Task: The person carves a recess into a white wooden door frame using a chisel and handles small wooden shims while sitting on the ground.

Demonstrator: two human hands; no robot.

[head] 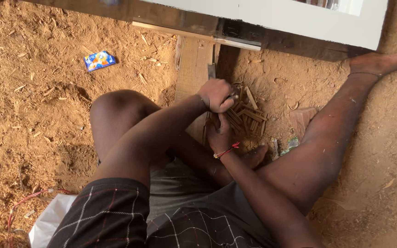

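Small wood sticks [246,117] heaped on sawdust just right of plank [193,69]. Left hand [217,95] fisted at heap's left edge, contents unclear. Right hand [220,133] below it, fingers curled into sticks. Blue packet [99,60] far left of plank.

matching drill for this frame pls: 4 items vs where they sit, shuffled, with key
Items
1. small blue packet
2. pile of short wood sticks
3. white plastic bag
4. red thread band

Places
A. lower left, beside the checked shorts
B. around the right wrist
C. on the sawdust, upper left
D. under the left hand and right hand, by the plank

Pairs: 1-C, 2-D, 3-A, 4-B
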